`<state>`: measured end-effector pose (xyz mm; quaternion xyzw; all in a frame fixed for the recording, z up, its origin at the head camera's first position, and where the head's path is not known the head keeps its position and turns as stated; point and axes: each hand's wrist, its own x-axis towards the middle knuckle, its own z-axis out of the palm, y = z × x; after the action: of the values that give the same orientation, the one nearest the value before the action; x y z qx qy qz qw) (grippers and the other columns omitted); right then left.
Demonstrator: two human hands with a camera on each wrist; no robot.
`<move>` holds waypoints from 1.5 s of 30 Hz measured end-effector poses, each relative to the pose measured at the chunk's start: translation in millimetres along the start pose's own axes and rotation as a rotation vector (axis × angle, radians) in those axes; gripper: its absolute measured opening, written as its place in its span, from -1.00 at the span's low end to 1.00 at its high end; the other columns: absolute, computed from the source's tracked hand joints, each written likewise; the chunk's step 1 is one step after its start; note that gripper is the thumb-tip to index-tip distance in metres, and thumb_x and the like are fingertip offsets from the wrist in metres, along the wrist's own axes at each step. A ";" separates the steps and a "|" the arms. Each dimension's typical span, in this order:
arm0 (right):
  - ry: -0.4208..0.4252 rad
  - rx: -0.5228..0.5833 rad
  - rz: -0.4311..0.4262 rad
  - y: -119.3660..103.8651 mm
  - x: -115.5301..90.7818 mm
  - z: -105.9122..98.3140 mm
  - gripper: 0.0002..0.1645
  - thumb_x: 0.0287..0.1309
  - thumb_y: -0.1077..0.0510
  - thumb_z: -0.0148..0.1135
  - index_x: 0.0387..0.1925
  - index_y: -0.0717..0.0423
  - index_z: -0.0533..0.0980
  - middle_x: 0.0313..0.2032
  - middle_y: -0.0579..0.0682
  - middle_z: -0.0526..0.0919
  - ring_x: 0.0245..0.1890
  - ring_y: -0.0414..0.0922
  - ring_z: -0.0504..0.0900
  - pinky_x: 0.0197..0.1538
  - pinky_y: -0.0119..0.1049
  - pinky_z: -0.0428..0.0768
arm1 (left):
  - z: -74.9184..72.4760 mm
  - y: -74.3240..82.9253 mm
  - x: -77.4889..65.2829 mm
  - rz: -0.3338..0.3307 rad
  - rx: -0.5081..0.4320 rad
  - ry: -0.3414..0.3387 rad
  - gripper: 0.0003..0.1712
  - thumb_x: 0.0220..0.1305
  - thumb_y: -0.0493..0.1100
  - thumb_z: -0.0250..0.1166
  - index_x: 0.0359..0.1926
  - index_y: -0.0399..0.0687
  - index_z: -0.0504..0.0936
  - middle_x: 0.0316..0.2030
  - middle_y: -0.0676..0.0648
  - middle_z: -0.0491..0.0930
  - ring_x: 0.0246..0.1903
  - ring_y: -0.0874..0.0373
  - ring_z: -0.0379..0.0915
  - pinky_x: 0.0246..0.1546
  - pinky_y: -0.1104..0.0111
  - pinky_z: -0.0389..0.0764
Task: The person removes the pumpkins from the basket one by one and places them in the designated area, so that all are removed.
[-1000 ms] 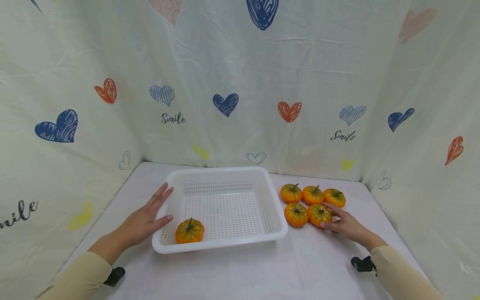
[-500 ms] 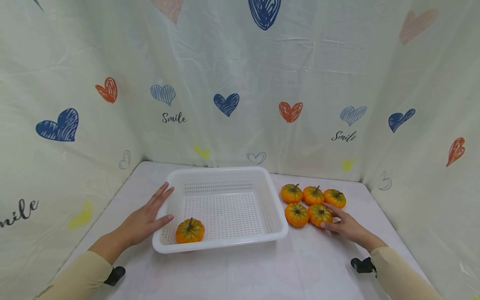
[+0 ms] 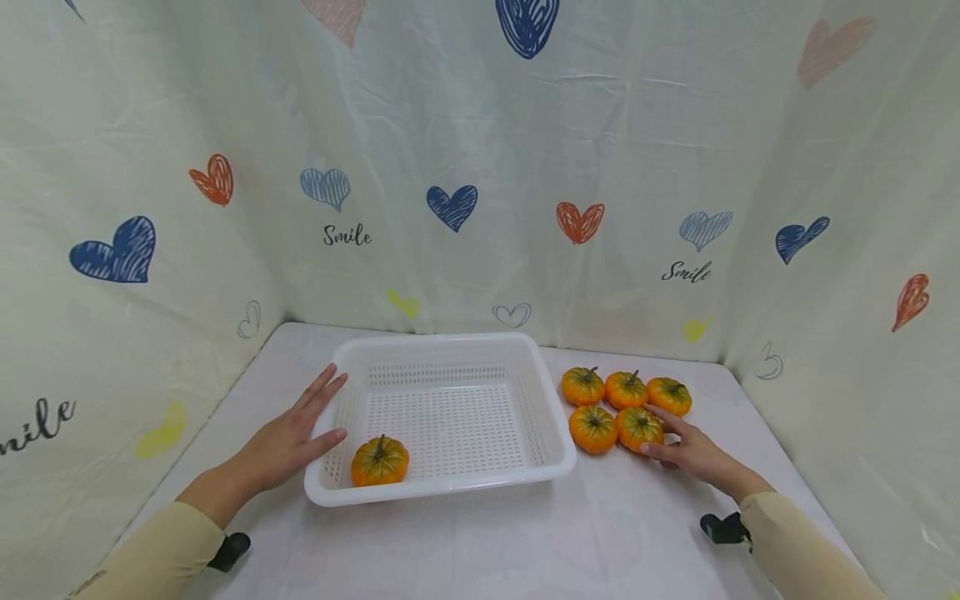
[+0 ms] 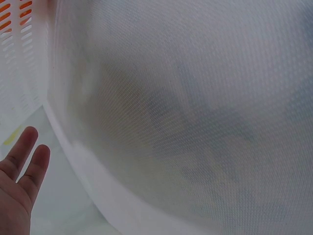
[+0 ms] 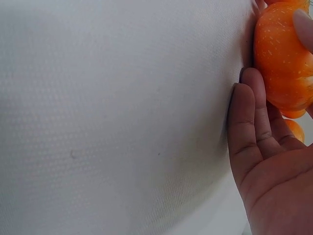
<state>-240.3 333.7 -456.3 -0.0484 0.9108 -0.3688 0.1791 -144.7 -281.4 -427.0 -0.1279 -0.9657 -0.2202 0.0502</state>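
Observation:
A white slotted plastic basket (image 3: 487,479) sits left of the middle of the table, with one small orange pumpkin (image 3: 379,463) in its front left corner. My left hand (image 3: 288,442) rests at the basket's left rim, fingers spread and straight. To the right of the basket, my right hand (image 3: 693,452) has thumb and fingers around the front right pumpkin (image 3: 637,428) of a group. In the right wrist view, the fingers (image 5: 244,117) lie along that pumpkin's side on the tabletop, with the thumb across from them.
Several other small pumpkins (image 3: 592,430) stand close together beside the held one, two in front and three behind. A pale curtain (image 3: 480,125) printed with hearts surrounds the white table (image 3: 510,550) on three sides.

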 end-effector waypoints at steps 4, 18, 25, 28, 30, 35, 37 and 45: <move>-0.001 0.008 -0.003 0.1 0.2 0.2 0.16 0.15 -0.26 0.37 0.55 0.08 0.00 0.32 0.51 0.19 -0.02 0.05 0.60 0.08 0.02 0.61 | -1.3 1.3 -0.4 -0.002 -0.002 -0.002 -0.06 0.37 0.17 0.18 0.59 0.12 -0.09 0.58 -0.10 -0.29 0.30 -0.44 0.22 -0.10 -0.26 0.56; -0.013 0.016 0.007 -5.4 -3.3 -1.2 0.11 0.21 -0.19 0.35 0.56 0.07 -0.03 0.32 0.50 0.19 -0.06 0.03 0.60 0.09 0.07 0.59 | -1.3 1.3 -0.7 -0.005 -0.003 -0.008 -0.05 0.38 0.18 0.17 0.59 0.12 -0.10 0.58 -0.10 -0.30 0.30 -0.44 0.22 -0.10 -0.26 0.56; -0.019 0.029 0.006 -3.9 -2.7 -1.3 0.09 0.23 -0.16 0.35 0.56 0.07 -0.02 0.33 0.50 0.18 -0.09 0.01 0.61 0.07 0.02 0.61 | -1.1 0.5 -1.1 -0.001 -0.013 0.000 -0.06 0.37 0.17 0.18 0.59 0.14 -0.09 0.58 -0.08 -0.29 0.29 -0.43 0.25 -0.11 -0.28 0.56; -0.019 0.031 0.008 -1.7 -1.4 -1.2 0.09 0.23 -0.17 0.34 0.56 0.06 -0.02 0.33 0.49 0.17 -0.08 0.03 0.61 0.08 0.02 0.61 | -1.0 0.7 -1.4 -0.001 -0.011 0.004 -0.06 0.37 0.17 0.18 0.59 0.14 -0.09 0.58 -0.08 -0.29 0.28 -0.43 0.26 -0.13 -0.28 0.57; -0.017 0.030 0.007 -0.2 -0.6 -1.0 0.10 0.22 -0.20 0.34 0.56 0.06 -0.02 0.33 0.49 0.17 -0.06 0.03 0.61 0.08 0.03 0.60 | -0.6 0.9 -1.4 0.000 -0.007 0.006 -0.05 0.36 0.17 0.18 0.59 0.14 -0.09 0.58 -0.08 -0.29 0.28 -0.43 0.25 -0.13 -0.27 0.57; -0.014 0.030 0.010 0.1 -1.1 -0.2 0.11 0.19 -0.22 0.35 0.56 0.03 -0.01 0.33 0.49 0.17 -0.07 0.01 0.60 0.08 0.04 0.60 | 0.0 0.7 -0.9 -0.003 -0.003 0.007 -0.05 0.36 0.18 0.18 0.60 0.14 -0.09 0.58 -0.09 -0.29 0.30 -0.42 0.23 -0.10 -0.27 0.56; -0.014 0.027 0.005 -1.2 -2.1 -0.3 0.11 0.20 -0.21 0.35 0.56 0.05 -0.02 0.32 0.50 0.17 -0.09 0.00 0.60 0.08 0.05 0.60 | 0.2 0.6 -0.8 -0.003 -0.005 0.007 -0.05 0.36 0.18 0.18 0.60 0.14 -0.09 0.58 -0.08 -0.29 0.30 -0.42 0.23 -0.10 -0.27 0.56; -0.016 0.011 0.001 -2.9 -2.6 0.1 0.09 0.24 -0.18 0.33 0.56 0.08 -0.03 0.32 0.51 0.17 -0.09 0.02 0.60 0.07 0.03 0.61 | -0.1 0.8 -1.0 -0.007 -0.012 0.005 -0.05 0.36 0.19 0.18 0.60 0.16 -0.10 0.58 -0.08 -0.29 0.31 -0.42 0.20 -0.09 -0.27 0.56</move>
<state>-238.0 332.1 -453.6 -0.0498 0.9073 -0.3732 0.1870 -143.5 -281.0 -426.8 -0.1242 -0.9647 -0.2266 0.0514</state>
